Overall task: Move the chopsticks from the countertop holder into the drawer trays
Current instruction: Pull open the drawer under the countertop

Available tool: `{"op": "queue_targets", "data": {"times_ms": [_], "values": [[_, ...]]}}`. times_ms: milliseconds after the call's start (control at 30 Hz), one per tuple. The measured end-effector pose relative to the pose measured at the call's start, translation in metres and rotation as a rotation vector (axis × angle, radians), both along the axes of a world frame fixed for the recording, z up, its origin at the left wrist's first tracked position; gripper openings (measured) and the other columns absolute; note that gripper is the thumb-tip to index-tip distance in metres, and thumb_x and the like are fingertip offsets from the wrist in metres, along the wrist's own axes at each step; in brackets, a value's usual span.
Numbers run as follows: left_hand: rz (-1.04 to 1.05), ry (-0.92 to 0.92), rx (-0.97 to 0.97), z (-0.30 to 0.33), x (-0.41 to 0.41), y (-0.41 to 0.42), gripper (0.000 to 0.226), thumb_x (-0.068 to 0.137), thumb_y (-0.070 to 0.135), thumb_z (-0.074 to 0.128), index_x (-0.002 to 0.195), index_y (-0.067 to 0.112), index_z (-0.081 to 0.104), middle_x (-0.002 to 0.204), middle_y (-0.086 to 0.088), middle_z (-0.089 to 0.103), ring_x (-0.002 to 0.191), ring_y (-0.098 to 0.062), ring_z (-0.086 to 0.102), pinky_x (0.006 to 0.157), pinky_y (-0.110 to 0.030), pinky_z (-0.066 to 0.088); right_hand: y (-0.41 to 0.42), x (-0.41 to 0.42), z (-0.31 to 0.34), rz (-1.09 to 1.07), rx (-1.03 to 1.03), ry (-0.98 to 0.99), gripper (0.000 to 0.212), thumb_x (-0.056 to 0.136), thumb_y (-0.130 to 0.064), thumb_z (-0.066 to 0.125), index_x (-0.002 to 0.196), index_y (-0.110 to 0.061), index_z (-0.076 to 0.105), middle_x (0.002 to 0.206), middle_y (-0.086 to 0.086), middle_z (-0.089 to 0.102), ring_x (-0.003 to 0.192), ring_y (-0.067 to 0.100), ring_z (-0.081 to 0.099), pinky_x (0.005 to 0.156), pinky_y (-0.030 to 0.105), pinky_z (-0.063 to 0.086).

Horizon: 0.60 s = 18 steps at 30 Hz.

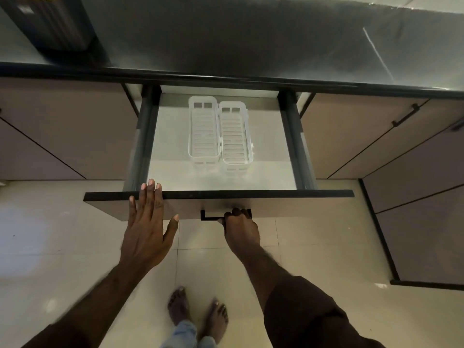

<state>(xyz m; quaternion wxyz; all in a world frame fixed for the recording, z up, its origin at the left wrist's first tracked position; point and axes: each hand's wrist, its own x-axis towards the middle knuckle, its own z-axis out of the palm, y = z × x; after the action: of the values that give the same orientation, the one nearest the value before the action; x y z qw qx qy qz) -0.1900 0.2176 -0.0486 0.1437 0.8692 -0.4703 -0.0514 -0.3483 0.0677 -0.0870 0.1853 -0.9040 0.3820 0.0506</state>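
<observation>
Feet: two bare feet (198, 313) stand on the pale glossy tiled floor (313, 247), below and between the two forearms.
Right hand: the right hand (239, 226) is curled tight around the thin black bar handle (209, 217) on the drawer front, fingers wrapped over the handle's right end.
Left hand: the left hand (147, 222) is flat and spread, fingers apart, holding nothing; its fingertips (150, 184) lie over the dark top edge of the drawer front, left of the right hand.
Drawer: the wide pull-out drawer with a mauve laminate front (288, 205) stands open, its pale grey floor bare just beyond both hands.
Trays: two white slotted plastic rectangular trays (219, 133) lie side by side and touching, lengthwise, in the middle of the drawer, further in than the right hand; both look empty.
Desk: the dark polished stone desk (251, 46) runs across beyond the drawer.
Holder: a dark ribbed upright container (52, 23) stands on the desk far beyond the left hand, off to its left; its top is cut off by the frame, so no chopsticks can be made out.
</observation>
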Motion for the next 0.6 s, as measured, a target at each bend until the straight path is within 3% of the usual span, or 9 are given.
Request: {"op": "queue_targets", "data": {"times_ms": [400, 600], "values": [[-0.037, 0.001, 0.016, 0.022, -0.021, 0.014, 0.076, 0.094, 0.056, 0.017, 0.15, 0.01, -0.008, 0.16, -0.009, -0.01, 0.148, -0.024, -0.008, 0.119, -0.049, 0.001, 0.015, -0.016, 0.048, 0.063, 0.111, 0.113, 0.03, 0.097, -0.032, 0.053, 0.114, -0.01, 0.063, 0.112, 0.014, 0.066, 0.101, 0.034, 0.063, 0.08, 0.039, 0.051], [-0.055, -0.009, 0.005, 0.047, -0.021, 0.009, 0.076, 0.094, 0.059, 0.012, 0.149, 0.014, -0.015, 0.159, -0.004, -0.019, 0.147, -0.019, -0.017, 0.119, -0.045, -0.004, 0.013, -0.014, 0.11, 0.156, 0.017, 0.037, 0.022, 0.094, -0.023, 0.049, 0.092, -0.01, 0.067, 0.087, 0.01, 0.069, 0.08, 0.03, 0.066, 0.06, 0.032, 0.044]]}}
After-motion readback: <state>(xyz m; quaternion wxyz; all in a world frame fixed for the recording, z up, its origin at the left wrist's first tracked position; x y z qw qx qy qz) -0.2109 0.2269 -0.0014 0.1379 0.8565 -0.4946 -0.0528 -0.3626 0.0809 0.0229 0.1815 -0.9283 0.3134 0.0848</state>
